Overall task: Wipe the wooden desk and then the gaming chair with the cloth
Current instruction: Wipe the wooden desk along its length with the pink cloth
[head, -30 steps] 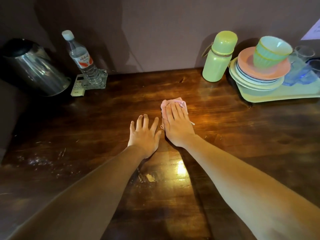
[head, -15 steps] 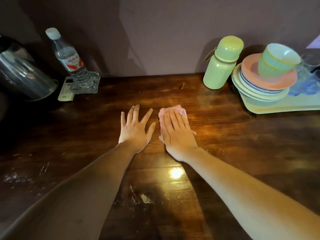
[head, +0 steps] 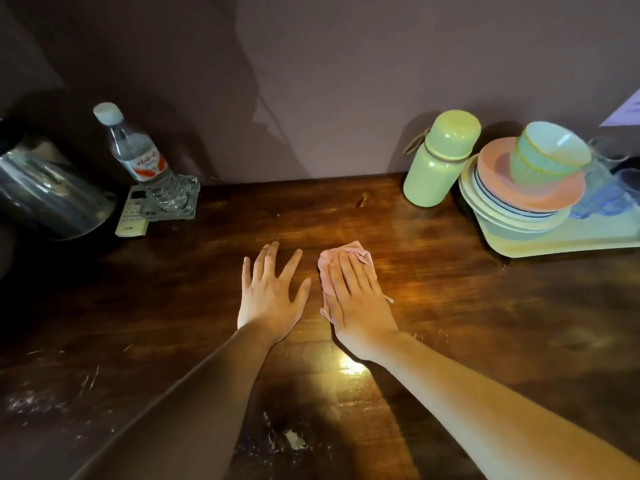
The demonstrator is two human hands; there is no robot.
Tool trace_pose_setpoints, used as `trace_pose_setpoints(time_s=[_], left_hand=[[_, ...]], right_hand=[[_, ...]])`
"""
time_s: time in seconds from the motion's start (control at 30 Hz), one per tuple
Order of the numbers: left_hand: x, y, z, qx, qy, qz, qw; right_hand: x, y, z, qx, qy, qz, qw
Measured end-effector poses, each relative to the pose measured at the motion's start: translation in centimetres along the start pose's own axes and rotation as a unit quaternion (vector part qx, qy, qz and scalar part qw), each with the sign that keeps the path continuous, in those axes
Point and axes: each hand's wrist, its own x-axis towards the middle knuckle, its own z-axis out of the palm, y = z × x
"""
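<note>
Here, head view only: my right hand [head: 360, 306] lies flat on the pink cloth [head: 346, 252], fingers straight and close together, pressing it onto the wooden desk [head: 485, 306] rather than gripping it. The cloth is bunched small, near the middle of the desk; its edges show past my fingertips and along the thumb side. My left hand [head: 272, 299] rests just beside it on bare wood, palm down, fingers spread and relaxed, holding nothing and not touching the cloth. A bright glare sits on the wood just below my right wrist. Pale smears and flecks [head: 294, 439] mark the near part of the desk, between my forearms and off to the left. Back left, by the wall [head: 346, 81]: a shiny metal kettle [head: 45, 199], a water bottle [head: 142, 161] with a white cap standing in a glass dish [head: 188, 199], and a white remote [head: 131, 220] touching that dish. Back right: a pale green flask [head: 440, 161] standing upright, just beside a light tray [head: 554, 244]. The tray carries stacked plates [head: 540, 199], pink one on top, with stacked green bowls [head: 550, 154] on it, and blue-tinted glasses [head: 602, 199] behind.
</note>
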Motion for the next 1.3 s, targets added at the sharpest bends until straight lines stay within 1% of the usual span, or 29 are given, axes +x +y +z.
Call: trace_pose_setpoints(time_s=[0.1,0.2,0.3,0.4,0.5,0.6,0.73,0.83,0.97,1.07,1.17,1.3], left_hand=[[-0.1,-0.2,0.3,-0.005,0.007,-0.002,1.000],[0.2,-0.4,0.4,-0.016,0.010,0.000,1.000],[0.1,-0.8,0.9,-0.020,0.020,0.006,1.000],[0.1,-1.0,1.0,-0.022,0.023,0.006,0.999],[0.1,-0.8,0.7,-0.021,0.017,0.002,1.000],[0.0,-0.6,0.4,-0.022,0.013,-0.002,1.000],[0.0,-0.7,0.5,-0.020,0.012,-0.006,1.000],[0.2,-0.9,0.8,-0.014,0.014,-0.004,1.000],[0.2,-1.0,1.3,-0.014,0.024,-0.005,1.000],[0.1,-1.2,1.6,-0.009,0.029,-0.001,1.000],[0.1,-1.1,1.4,-0.011,0.029,0.001,1.000],[0.1,-1.0,1.1,-0.013,0.023,-0.003,1.000]], right_hand=[[2.6,1.0,-0.3,0.005,-0.002,0.005,1.000],[7.8,2.7,-1.1,-0.009,-0.004,-0.009,1.000],[13.2,4.1,-1.7,-0.002,-0.002,0.016,1.000],[16.4,4.6,-2.1,-0.003,-0.006,0.034,0.999],[15.5,4.5,-2.3,-0.014,-0.001,0.029,0.999],[11.2,3.6,-2.0,-0.009,0.007,0.015,1.000],[7.4,2.8,-1.5,0.024,-0.005,0.008,1.000],[9.5,3.3,-1.7,0.017,-0.009,0.014,1.000],[15.6,4.7,-2.2,-0.019,-0.002,0.001,1.000],[18.6,5.3,-2.6,-0.020,-0.005,-0.001,1.000],[18.4,5.1,-2.5,-0.003,0.003,0.012,1.000],[14.6,3.9,-1.5,0.008,0.008,-0.001,1.000]])
